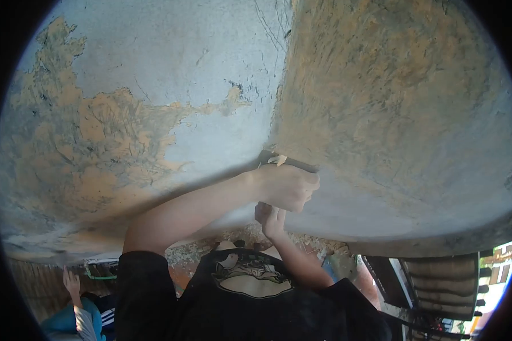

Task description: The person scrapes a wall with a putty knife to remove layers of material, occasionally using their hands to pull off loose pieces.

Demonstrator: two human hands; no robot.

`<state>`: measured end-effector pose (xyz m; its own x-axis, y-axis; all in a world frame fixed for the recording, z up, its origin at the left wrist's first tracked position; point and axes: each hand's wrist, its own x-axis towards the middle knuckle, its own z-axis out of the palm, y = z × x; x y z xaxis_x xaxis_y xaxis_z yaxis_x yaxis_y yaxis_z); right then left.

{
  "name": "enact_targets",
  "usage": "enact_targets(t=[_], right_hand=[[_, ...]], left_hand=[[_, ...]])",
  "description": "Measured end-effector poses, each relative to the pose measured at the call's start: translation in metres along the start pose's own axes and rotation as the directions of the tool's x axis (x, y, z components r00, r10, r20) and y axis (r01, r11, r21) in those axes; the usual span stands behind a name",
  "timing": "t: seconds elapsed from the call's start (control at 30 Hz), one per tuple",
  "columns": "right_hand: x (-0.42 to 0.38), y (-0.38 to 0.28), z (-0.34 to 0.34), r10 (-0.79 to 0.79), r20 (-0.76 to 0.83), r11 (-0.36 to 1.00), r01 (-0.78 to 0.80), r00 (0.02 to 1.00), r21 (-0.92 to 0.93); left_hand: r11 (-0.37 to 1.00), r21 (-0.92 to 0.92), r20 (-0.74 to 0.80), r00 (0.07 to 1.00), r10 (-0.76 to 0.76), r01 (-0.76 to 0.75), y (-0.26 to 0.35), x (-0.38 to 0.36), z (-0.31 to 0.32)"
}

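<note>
A scraper-like tool with a dark, straight edge (302, 165) lies against the wall, near the line where bluish-white paint meets a brown, bare surface. My left hand (290, 186) is closed in a fist right below that edge, its arm crossing from the left. Pale peeled flakes (277, 159) sit on the edge above my knuckles. Lower down, my right hand (273, 223) is closed with fingers curled around a dark end (260, 211), which looks like part of a handle; my left fist hides the stretch between. The wall (210, 136) shows peeling paint and orange-brown patches.
Crumbled paint debris (193, 250) covers the floor by the wall's foot. At the lower left, another person's raised hand (72, 282) and light sleeve (85, 323) appear near the wall. A brown slatted panel (441, 284) stands at the lower right, with a bright outdoor area beyond.
</note>
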<state>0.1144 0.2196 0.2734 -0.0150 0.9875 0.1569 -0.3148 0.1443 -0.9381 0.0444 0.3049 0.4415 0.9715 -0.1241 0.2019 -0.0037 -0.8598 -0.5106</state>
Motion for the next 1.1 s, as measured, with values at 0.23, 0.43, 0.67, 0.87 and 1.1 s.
enact_targets(t=[0.23,0.43,0.67,0.87,1.1], right_hand=[[-0.002,-0.029,0.010,-0.037,0.001,0.997,0.037,0.999,-0.061],[0.013,0.004,0.002,-0.063,-0.036,0.998,0.062,0.997,-0.026],[0.009,-0.013,0.015,-0.079,-0.073,0.997,0.080,0.994,0.009],[0.021,-0.047,0.024,0.031,-0.033,0.998,-0.029,0.999,0.054],[0.006,-0.044,0.024,0.004,-0.064,0.999,-0.001,0.998,0.039]], left_hand=[[1.000,-0.021,-0.154,0.988,-0.002,-0.001,-0.003,-0.001,0.000],[0.997,-0.018,0.105,0.991,0.082,-0.080,-0.005,0.003,0.003],[0.996,0.084,-0.020,0.999,0.039,-0.037,0.001,0.000,0.013],[0.993,0.115,0.025,0.999,0.030,-0.033,-0.021,0.008,-0.023],[0.996,0.072,-0.035,0.999,-0.041,0.044,-0.008,0.008,-0.009]])
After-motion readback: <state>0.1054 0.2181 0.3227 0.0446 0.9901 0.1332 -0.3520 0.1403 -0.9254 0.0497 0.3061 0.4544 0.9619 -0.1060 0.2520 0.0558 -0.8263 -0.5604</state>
